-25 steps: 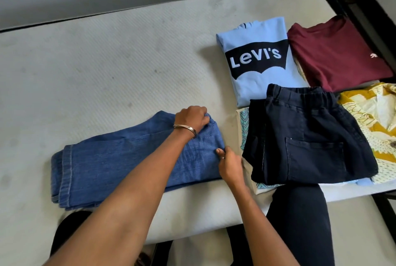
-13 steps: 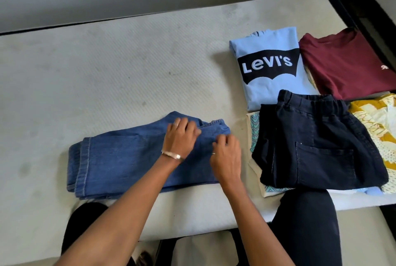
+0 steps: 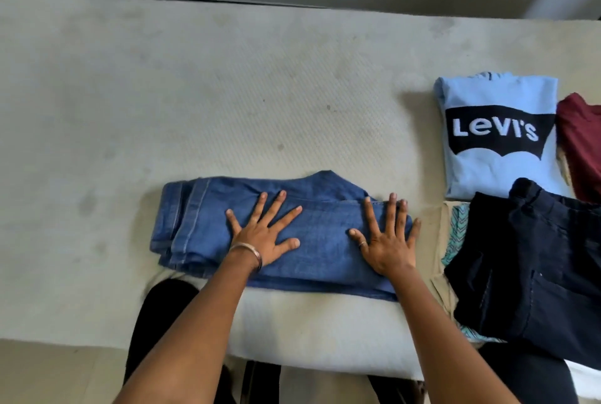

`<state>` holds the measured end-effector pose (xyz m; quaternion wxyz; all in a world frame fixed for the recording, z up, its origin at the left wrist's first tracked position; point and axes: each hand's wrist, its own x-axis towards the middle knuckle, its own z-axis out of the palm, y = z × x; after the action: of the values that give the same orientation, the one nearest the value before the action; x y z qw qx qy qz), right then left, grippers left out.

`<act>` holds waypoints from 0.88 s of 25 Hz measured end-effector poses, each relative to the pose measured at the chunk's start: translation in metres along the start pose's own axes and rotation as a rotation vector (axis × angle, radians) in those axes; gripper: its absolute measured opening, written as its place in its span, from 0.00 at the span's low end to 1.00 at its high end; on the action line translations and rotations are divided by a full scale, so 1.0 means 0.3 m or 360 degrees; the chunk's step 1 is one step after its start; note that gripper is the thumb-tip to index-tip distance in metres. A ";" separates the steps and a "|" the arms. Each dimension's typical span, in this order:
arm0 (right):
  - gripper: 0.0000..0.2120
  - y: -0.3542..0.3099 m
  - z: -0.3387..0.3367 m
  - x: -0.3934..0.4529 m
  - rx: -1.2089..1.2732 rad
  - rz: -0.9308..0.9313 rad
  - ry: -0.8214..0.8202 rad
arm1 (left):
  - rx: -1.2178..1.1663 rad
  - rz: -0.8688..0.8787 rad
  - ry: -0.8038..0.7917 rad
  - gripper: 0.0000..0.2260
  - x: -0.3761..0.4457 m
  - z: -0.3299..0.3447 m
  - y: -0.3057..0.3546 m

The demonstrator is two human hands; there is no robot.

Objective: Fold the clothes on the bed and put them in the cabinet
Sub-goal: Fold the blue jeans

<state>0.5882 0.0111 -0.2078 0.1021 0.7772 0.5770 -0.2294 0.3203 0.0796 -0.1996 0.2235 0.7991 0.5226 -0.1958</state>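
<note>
Blue denim jeans (image 3: 279,228) lying folded in a flat rectangle at the mattress's (image 3: 162,110) 6 o'clock edge, quilted off-white surface. Left hand (image 3: 263,234) pressing flat on them, fingers splayed straight, metal bangle (image 3: 248,252) at wrist. Right hand (image 3: 388,241) doing the same at the jeans' 3 o'clock end. Further right: light-blue Levi's sweatshirt (image 3: 497,130), dark navy trousers (image 3: 533,267), folded.

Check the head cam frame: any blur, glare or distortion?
Head view: wide-angle bowing curves the bed edges; the dark trousers and the right border look smeared; both hands, left hand and right hand, and the jeans are fairly sharp; soft daylight, no glare.
</note>
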 end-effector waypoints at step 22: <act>0.29 -0.648 0.142 -0.048 0.1849 -0.0331 0.0279 | -0.1707 -0.1179 0.0569 0.39 -0.201 -0.088 -0.444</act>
<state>0.3914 0.0418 -0.2178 -0.4108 0.6613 0.4362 -0.4513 0.1767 0.0963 -0.1653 0.4175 0.3657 0.8159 0.1621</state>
